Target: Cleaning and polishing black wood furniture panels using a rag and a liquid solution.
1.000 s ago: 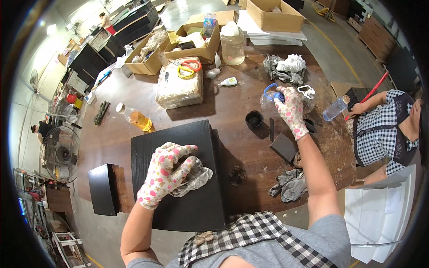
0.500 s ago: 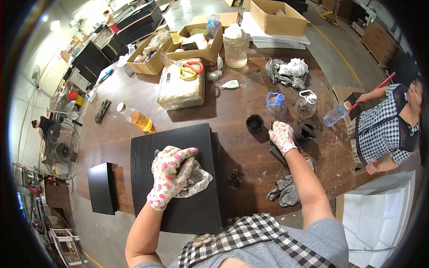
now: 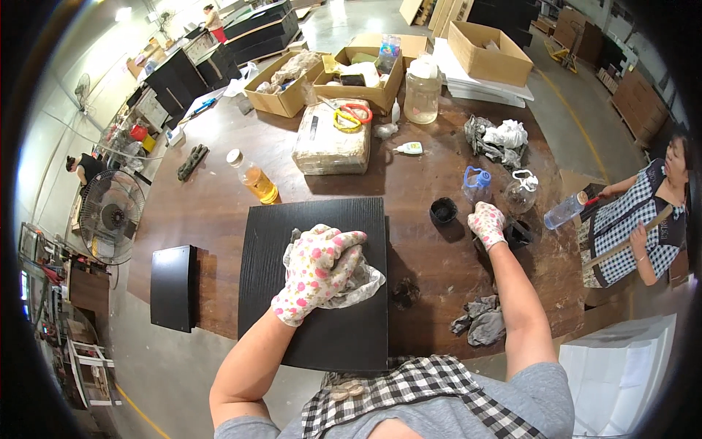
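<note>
My left hand (image 3: pixel 313 272), in a white glove with pink flowers, is closed on a crumpled grey rag (image 3: pixel 360 287). It presses the rag onto a flat black wood-grain panel (image 3: pixel 322 344) in front of me. My right hand (image 3: pixel 488 223), in a matching glove, is over the table with its fingers curled. Whatever those fingers hold is hidden. It lies between a small round black cup (image 3: pixel 443 212) and a black container (image 3: pixel 519 233), just below a clear jug with a blue cap (image 3: pixel 477 186).
A bottle of amber liquid (image 3: pixel 254 178) stands beyond the panel, near a wrapped package (image 3: pixel 333 150) topped with scissors (image 3: pixel 352 117). A smaller black panel (image 3: pixel 173 289) lies left. Grey rags (image 3: pixel 480 320) lie right. A co-worker (image 3: pixel 636 219) holding a stick stands at the right.
The whole view has shifted, so the table appears farther right and lower. My right hand has moved slightly away from me. The co-worker's head has come up, and a stick now shows in their lower hand.
</note>
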### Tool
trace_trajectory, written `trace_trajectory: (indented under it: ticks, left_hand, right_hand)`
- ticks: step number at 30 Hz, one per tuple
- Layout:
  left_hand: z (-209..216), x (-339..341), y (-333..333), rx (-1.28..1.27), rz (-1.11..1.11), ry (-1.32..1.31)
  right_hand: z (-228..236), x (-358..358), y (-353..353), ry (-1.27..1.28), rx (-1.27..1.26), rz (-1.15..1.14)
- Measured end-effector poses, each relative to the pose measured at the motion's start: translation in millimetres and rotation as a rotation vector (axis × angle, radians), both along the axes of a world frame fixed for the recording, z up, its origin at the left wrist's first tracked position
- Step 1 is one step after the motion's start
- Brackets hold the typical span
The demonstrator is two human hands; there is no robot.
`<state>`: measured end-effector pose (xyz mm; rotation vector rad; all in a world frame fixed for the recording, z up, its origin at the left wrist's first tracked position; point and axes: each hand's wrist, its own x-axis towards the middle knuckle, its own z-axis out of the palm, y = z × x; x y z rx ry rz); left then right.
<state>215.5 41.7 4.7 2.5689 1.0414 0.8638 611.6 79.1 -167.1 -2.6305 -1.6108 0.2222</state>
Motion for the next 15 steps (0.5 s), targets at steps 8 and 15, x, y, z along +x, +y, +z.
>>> trace_trajectory:
  ticks: [8,15]
  left_hand:
    - [-1,0,3,-0.004,-0.014,0.018]
    - [-4,-2,2,-0.004,-0.031,-0.023]
  right_hand:
    - [-10,-6,-18,1.295,0.578,-0.057]
    - [-25,-60,-34,0.341,0.424,0.264]
